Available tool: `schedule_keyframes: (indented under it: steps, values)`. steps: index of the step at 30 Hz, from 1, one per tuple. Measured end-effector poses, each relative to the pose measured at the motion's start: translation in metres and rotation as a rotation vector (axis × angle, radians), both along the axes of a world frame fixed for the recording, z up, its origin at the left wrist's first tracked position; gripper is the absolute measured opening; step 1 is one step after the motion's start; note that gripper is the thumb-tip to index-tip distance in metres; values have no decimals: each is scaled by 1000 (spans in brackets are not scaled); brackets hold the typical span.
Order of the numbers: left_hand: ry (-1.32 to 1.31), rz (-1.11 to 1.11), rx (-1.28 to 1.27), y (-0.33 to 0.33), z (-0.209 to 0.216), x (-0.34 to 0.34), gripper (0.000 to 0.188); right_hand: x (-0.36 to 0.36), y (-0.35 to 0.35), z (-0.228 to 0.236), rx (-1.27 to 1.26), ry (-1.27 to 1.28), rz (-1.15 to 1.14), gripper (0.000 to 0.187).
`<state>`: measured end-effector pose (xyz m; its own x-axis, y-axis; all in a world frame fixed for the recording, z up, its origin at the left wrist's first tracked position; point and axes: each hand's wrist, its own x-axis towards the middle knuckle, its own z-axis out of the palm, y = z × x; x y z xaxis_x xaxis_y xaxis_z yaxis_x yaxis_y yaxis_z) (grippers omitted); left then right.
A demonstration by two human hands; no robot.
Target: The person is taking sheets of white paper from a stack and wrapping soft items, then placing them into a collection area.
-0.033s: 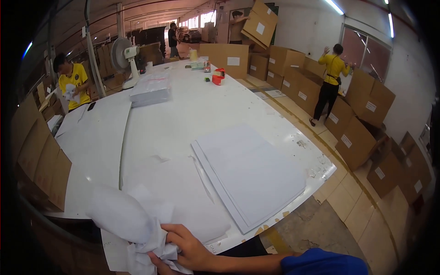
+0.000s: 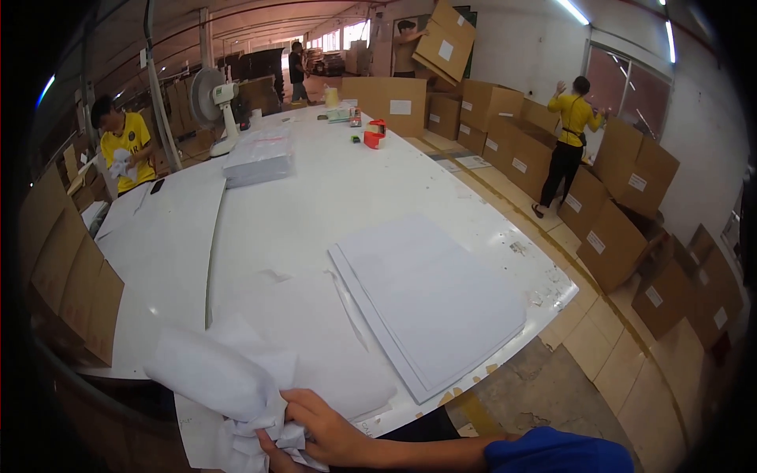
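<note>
At the table's near edge, my right hand is closed on the crumpled end of a white paper-wrapped bundle. The bundle's smooth, rounded part points up and to the left, while creased paper gathers at my thumb and fingers. What the paper covers is hidden. My left hand does not show. Thin white sheets lie flat just beyond the bundle. To their right rests a neat stack of large white paper sheets.
The white table carries a plastic-wrapped paper pack and a red tape dispenser. A fan stands at the far left. Cardboard boxes line the right side; folded cardboard stands left. Several other people work around.
The bundle has turned slightly in my right hand, and its rounded end has shifted a little to the left. The paper folds near my fingers have changed shape.
</note>
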<state>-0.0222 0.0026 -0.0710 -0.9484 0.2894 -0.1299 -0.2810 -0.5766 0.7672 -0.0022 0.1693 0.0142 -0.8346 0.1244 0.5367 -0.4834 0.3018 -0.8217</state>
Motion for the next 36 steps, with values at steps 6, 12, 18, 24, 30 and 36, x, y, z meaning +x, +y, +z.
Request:
schedule_keyframes:
  steps: [6,12,18,24,30,36]
  values:
    - [-108,359,-259,19,47,-23,73,7,26,15,217,1,277,74]
    - [113,276,8,-9,34,-36,90,14,40,38,176,-139,293,115]
    - [-248,-20,-65,19,55,-37,61,5,51,26,174,-123,222,103]
    - [131,-167,18,30,60,-31,107,12,69,34,184,-63,52,66]
    - [234,-164,-118,32,74,-19,115,9,60,21,176,20,-56,59]
    - [172,-15,-499,31,92,-12,48,5,54,11,226,25,-35,61]
